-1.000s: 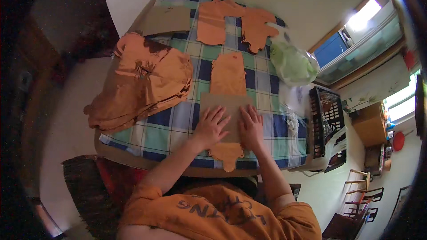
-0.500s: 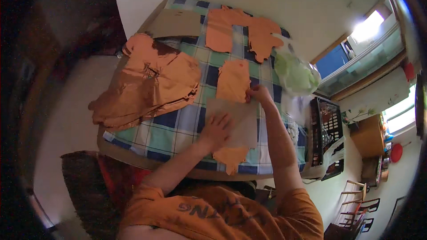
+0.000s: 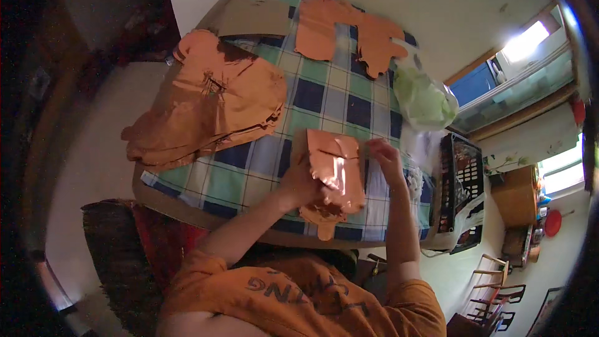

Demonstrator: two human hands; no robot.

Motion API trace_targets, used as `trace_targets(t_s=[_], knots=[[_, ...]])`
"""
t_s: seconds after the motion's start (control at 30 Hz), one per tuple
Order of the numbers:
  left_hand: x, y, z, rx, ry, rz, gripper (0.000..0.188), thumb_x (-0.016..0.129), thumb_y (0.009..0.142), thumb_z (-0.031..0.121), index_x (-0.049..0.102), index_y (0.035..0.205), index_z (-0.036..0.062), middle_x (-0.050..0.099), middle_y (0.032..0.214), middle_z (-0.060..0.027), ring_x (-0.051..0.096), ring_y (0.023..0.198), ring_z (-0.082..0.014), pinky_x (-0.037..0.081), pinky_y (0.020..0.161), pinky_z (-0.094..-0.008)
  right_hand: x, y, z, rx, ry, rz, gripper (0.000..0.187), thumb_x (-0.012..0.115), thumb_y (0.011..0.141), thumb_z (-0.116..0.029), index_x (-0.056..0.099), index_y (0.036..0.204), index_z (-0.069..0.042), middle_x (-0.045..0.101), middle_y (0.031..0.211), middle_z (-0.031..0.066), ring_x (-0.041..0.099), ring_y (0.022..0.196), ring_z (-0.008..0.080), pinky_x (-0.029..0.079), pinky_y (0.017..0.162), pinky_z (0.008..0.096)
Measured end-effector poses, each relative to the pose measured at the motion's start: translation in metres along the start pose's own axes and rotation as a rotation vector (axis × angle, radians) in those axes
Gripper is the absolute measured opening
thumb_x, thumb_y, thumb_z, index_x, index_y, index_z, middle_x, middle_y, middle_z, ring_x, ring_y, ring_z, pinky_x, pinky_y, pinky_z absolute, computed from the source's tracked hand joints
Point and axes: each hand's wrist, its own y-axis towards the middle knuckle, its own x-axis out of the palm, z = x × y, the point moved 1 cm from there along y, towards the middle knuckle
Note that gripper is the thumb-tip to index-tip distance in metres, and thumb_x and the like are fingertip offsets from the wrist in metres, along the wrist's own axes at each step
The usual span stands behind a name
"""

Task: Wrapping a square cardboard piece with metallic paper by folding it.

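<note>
In front of me lies a narrow copper-coloured shiny sheet [image 3: 337, 171], folded over toward me across a greyish-beige card [image 3: 299, 145]. Only the card's left edge shows beside the fold; the rest is hidden. My left hand [image 3: 301, 184] is at the left side of the fold, its fingers mostly hidden by the shiny flap. A rounded end of the sheet sticks out below the fold. Just right of the fold, my right hand [image 3: 385, 153] hovers with its fingers loosely bent and apart from the sheet, holding nothing.
A stack of large copper-coloured sheets [image 3: 231, 97] lies left on the checked cloth [image 3: 309, 97]. Farther back are a brown cardboard piece [image 3: 256, 17] and irregular orange-copper pieces [image 3: 318, 28]. At right stand a pale green plastic bag [image 3: 424, 100] and a black crate [image 3: 460, 178].
The far half of the narrow sheet has been folded toward me over the card. My right hand has let go of its edge and moved slightly right and nearer.
</note>
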Motion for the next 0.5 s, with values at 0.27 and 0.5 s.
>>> trace_targets(t_s=[0.27, 0.5], knots=[[0.022, -0.002, -0.017, 0.004, 0.076, 0.106, 0.055, 0.059, 0.079, 0.013, 0.048, 0.132, 0.0051, 0.048, 0.135, -0.0177, 0.033, 0.133, -0.0382, 0.026, 0.112, -0.0465, 0.076, 0.036, -0.011, -0.169, -0.61, 0.046, 0.03, 0.057, 0.089, -0.011, 0.061, 0.118, -0.008, 0.055, 0.128, 0.0161, 0.049, 0.122, 0.0325, 0.038, 0.102, 0.0417], [0.012, -0.005, -0.008, 0.001, -0.056, 0.222, 0.052, 0.054, 0.082, 0.016, 0.047, 0.131, 0.0017, 0.05, 0.132, -0.0188, 0.037, 0.13, -0.0378, 0.027, 0.111, -0.0471, 0.113, 0.002, -0.024, -0.156, -0.958, 0.0, 0.041, 0.047, 0.096, -0.02, 0.05, 0.136, -0.01, 0.046, 0.141, 0.0137, 0.038, 0.134, 0.033, 0.024, 0.112, 0.046]])
